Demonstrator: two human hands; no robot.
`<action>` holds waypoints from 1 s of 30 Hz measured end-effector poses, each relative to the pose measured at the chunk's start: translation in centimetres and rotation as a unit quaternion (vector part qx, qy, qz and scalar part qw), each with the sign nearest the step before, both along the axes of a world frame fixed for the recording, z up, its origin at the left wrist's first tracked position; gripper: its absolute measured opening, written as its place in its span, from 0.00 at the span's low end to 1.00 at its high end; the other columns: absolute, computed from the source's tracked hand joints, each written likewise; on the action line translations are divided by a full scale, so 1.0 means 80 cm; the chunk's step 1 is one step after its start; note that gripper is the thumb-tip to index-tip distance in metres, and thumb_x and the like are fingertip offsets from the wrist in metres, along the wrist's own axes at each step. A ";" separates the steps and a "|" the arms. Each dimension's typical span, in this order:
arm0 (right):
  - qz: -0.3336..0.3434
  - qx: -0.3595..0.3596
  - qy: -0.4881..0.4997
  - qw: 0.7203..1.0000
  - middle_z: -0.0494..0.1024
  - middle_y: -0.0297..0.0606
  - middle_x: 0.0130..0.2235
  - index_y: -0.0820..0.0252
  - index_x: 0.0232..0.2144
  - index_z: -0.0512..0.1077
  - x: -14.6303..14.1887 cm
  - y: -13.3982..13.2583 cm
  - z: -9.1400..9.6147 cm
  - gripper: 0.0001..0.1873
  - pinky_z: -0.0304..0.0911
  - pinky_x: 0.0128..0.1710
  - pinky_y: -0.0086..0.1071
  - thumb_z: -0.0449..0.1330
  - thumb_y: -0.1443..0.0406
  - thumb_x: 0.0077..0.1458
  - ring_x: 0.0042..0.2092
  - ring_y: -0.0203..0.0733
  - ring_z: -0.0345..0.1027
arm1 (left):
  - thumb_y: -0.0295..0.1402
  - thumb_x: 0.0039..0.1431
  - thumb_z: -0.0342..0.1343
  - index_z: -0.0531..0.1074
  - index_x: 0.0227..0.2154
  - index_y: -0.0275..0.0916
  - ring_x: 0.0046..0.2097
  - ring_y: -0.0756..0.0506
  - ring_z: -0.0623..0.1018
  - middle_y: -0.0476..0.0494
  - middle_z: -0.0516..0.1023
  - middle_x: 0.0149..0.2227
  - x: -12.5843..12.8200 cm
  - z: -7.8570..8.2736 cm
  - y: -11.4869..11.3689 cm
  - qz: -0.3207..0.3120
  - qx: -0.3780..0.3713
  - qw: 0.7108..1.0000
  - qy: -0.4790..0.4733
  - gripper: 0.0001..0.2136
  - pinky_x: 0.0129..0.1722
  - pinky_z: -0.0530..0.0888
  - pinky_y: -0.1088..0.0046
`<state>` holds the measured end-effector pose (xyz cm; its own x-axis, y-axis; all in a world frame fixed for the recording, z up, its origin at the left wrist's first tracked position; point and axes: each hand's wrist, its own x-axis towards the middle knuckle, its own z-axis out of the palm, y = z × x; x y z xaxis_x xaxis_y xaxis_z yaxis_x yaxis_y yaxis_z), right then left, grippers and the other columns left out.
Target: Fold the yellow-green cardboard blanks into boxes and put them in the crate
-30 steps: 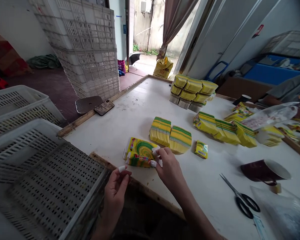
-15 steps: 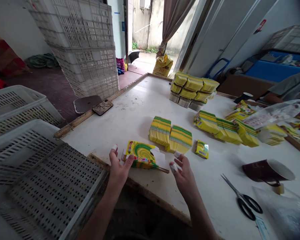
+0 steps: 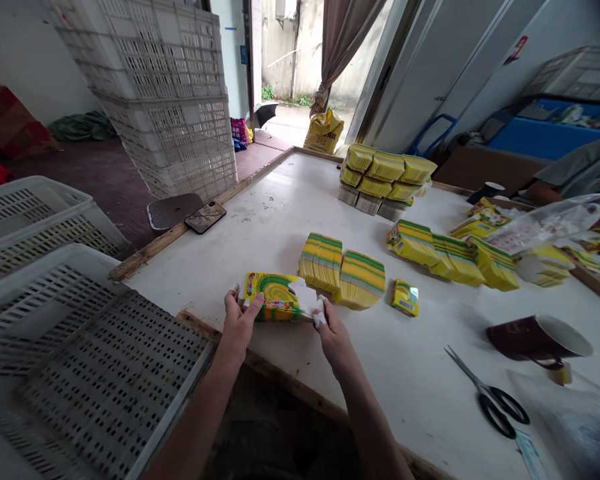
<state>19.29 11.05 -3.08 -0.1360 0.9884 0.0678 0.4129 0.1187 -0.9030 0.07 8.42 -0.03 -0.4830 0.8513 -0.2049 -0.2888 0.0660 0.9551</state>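
Observation:
A yellow and green printed cardboard box (image 3: pixel 275 295) lies at the table's near edge, its white flap side facing right. My left hand (image 3: pixel 240 313) grips the box's left end, thumb on the front edge. At the right end, my right hand (image 3: pixel 329 327) pinches the white flap with taped fingertips. Just behind the box stand two rows of yellow-green flat cartons (image 3: pixel 341 270), packed on edge. One small yellow box (image 3: pixel 405 298) sits by itself to the right of them.
Black-handled scissors (image 3: pixel 493 397) and a dark mug (image 3: pixel 535 339) lie to the right. Carton stacks (image 3: pixel 385 175) stand further back. A phone (image 3: pixel 205 217) rests on the left edge. White crates (image 3: pixel 105 353) are at left. Another person's arm shows at far right.
My right hand has moved left onto the box's right end and closed on its flap. The box has shifted slightly left and up, with my left hand still on it.

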 end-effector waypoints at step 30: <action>0.141 -0.015 0.022 0.990 0.64 0.28 0.24 0.58 0.25 0.63 -0.023 -0.038 0.128 0.07 0.54 0.25 0.27 0.61 0.69 0.47 0.26 0.34 0.56 | 0.44 0.53 0.61 0.54 0.61 0.46 0.66 0.36 0.56 0.36 0.53 0.66 0.020 0.026 -0.080 0.103 0.284 0.941 0.155 0.34 0.61 0.61 0.56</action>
